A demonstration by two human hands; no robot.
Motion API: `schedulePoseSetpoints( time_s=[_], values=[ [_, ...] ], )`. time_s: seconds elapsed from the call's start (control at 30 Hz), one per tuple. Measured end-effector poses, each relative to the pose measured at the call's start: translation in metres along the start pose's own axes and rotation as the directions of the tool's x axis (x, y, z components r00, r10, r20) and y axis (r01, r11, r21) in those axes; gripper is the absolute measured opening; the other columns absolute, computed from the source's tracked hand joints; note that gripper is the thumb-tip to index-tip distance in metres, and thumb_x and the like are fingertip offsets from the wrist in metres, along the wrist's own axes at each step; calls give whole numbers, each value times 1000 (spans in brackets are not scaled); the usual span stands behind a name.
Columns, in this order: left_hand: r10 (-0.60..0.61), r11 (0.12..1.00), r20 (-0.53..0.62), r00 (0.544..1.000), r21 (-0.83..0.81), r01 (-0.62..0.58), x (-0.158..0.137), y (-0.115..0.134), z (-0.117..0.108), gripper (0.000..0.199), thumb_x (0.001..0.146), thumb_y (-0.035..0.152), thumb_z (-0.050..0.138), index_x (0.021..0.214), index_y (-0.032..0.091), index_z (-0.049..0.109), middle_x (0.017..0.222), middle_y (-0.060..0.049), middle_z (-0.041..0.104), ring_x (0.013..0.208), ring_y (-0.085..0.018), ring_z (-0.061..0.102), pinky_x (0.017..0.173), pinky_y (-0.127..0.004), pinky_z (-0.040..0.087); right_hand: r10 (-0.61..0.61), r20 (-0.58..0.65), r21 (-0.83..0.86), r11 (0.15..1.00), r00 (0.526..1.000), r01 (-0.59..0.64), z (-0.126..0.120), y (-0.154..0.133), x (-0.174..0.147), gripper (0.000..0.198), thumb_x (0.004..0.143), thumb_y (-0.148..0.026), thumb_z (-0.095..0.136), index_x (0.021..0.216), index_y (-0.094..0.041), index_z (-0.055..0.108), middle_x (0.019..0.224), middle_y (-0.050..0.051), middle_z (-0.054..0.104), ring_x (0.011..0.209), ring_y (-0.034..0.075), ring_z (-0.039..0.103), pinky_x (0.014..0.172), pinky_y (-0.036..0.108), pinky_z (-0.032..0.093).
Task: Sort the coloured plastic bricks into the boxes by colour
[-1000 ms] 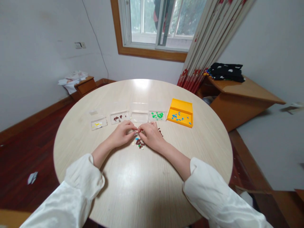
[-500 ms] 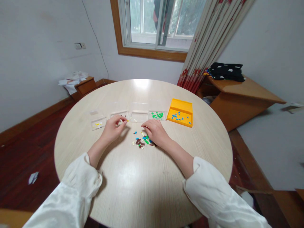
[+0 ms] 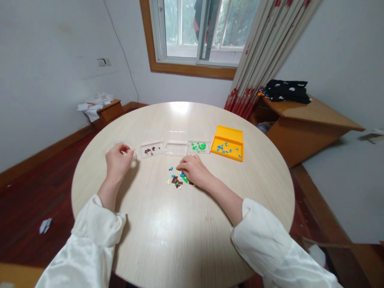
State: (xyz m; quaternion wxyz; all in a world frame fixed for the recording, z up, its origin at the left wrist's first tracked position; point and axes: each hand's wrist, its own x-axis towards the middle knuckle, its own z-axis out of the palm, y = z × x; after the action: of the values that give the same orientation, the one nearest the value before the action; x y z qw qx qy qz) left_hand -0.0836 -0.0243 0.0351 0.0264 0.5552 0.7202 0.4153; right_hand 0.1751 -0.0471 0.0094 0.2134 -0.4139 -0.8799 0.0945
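Observation:
My left hand (image 3: 119, 161) is raised at the leftmost clear box (image 3: 134, 155) and hides most of it. Its thumb and fingertips are pinched together, and whatever lies between them is hidden. My right hand (image 3: 196, 171) rests over the right side of a pile of small building bricks (image 3: 175, 179), fingers bent and pressed together with their tips at the far edge of the pile. The pile mixes brown, green, blue and cream bricks. Whether the right fingertips grip a brick is too small to make out.
Beyond the pile stand a clear box (image 3: 151, 150) with brown bricks, a middle clear box (image 3: 176, 149), a clear box (image 3: 199, 147) with green bricks and a yellow case (image 3: 227, 159) with blue bricks. The round table (image 3: 168, 240) carries them all.
My left hand, which held a small yellow brick, has moved left to the leftmost box, uncovering the brown bricks' box. My right hand has shifted slightly left over the pile.

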Motion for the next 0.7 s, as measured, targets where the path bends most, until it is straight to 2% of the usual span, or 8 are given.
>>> schedulePoseSetpoints(
  time_s=[0.37,0.6,0.7],
  values=[
    [-36,995,2,999,96,36,6,-18,4,10,60,24,49,56,20,57,59,-4,62,65,-22,59,65,-31,44,82,0,-24,996,997,-82,-2,-4,0,13,83,-9,55,78,-15,66,85,7,68,88,18,55,78,32,29],
    [-41,997,-4,999,61,41,7,-17,2,15,62,23,49,64,19,63,65,-5,64,66,-22,59,68,-32,45,105,-89,-9,994,990,-107,-1,-3,0,10,84,-11,55,84,-15,64,86,8,68,84,18,56,78,32,32],
    [-18,1000,-17,1000,-24,18,4,-7,0,17,63,23,50,69,18,65,66,-4,63,63,-19,57,67,-32,46,108,-126,13,994,986,-107,-2,-4,0,11,82,-9,54,85,-15,63,85,7,67,83,18,56,78,31,34]
  ],
)
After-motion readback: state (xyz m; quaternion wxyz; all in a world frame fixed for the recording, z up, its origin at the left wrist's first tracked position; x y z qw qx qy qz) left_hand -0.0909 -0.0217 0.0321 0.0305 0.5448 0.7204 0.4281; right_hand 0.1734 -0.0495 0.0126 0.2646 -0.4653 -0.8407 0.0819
